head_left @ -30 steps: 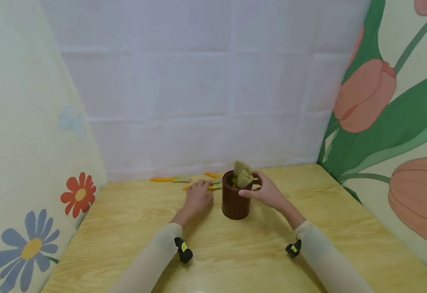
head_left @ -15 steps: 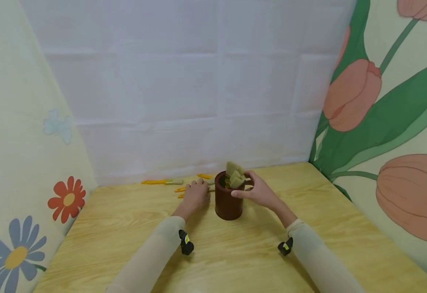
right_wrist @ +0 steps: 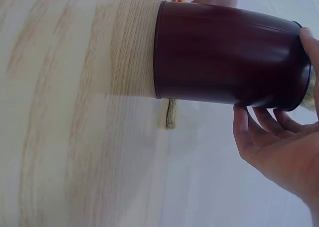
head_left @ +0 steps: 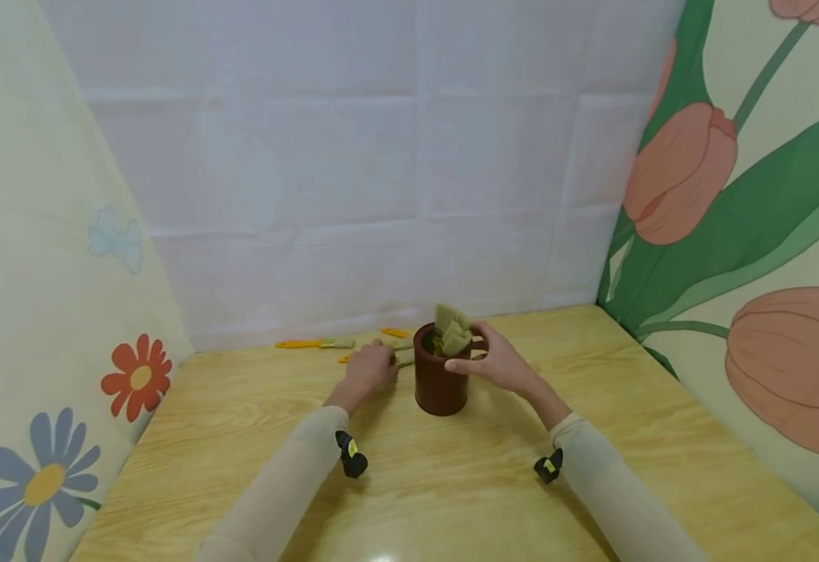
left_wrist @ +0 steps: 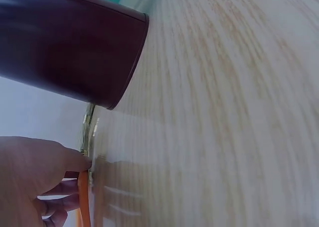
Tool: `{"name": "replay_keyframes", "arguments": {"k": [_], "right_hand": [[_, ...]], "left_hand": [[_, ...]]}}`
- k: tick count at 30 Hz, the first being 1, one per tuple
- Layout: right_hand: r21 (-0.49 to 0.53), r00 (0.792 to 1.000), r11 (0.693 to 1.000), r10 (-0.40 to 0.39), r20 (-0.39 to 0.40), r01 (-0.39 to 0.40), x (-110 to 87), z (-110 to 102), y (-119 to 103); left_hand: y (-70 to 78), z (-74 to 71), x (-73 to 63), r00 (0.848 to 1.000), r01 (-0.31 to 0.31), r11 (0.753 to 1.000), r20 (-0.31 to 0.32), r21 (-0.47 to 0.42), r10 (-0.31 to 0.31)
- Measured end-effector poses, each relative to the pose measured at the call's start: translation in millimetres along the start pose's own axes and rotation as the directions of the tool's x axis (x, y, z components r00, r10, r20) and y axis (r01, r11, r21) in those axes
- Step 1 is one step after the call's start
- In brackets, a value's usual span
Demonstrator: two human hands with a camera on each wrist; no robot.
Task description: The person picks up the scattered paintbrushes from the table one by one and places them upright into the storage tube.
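Observation:
A dark brown mug (head_left: 440,386) stands upright on the table, with several pale-bristled paintbrushes (head_left: 454,332) sticking up out of it. My right hand (head_left: 496,361) holds the mug at its handle side, thumb near the rim; in the right wrist view the fingers (right_wrist: 249,132) lie against its wall. Left of the mug, my left hand (head_left: 372,367) is low over loose brushes. The left wrist view has this hand pinching an orange-handled paintbrush (left_wrist: 83,199) at the table surface. Its bristles (left_wrist: 88,122) point toward the mug; the hand hides part of the handle.
Another orange-handled paintbrush (head_left: 304,343) lies at the back left, near the white wall sheet (head_left: 297,273). An orange handle (head_left: 395,332) shows behind the left hand. Flower-printed sheets flank the wooden table (head_left: 437,492) on both sides.
My left hand's fingers have curled down more around a brush, and the loose brushes have shifted slightly. My right hand keeps its hold on the mug. The head view has shifted a little.

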State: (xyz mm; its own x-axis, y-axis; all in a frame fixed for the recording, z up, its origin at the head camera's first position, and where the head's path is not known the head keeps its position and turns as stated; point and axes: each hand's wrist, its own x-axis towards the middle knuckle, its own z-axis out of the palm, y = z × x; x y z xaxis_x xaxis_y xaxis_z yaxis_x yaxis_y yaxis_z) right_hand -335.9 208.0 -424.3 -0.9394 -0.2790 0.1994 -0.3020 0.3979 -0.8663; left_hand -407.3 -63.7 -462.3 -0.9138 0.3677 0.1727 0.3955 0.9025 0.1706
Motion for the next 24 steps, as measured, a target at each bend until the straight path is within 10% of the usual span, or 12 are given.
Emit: {"name": "replay_keyframes", "arguments": {"k": [15, 24], "right_hand": [[0.018, 1.000, 1.000, 0.003, -0.005, -0.003, -1.4, -0.6, 2.3], [0.019, 1.000, 1.000, 0.015, -0.007, -0.015, -1.6, 0.6, 0.3]], "left_hand": [[-3.9, -32.0, -4.8, 0.991, 0.020, 0.967, -0.125, -0.253, -0.053], [13.2, -70.1, -18.9, 0.948, -0.030, 0.896, -0.296, -0.443, -0.115]]}}
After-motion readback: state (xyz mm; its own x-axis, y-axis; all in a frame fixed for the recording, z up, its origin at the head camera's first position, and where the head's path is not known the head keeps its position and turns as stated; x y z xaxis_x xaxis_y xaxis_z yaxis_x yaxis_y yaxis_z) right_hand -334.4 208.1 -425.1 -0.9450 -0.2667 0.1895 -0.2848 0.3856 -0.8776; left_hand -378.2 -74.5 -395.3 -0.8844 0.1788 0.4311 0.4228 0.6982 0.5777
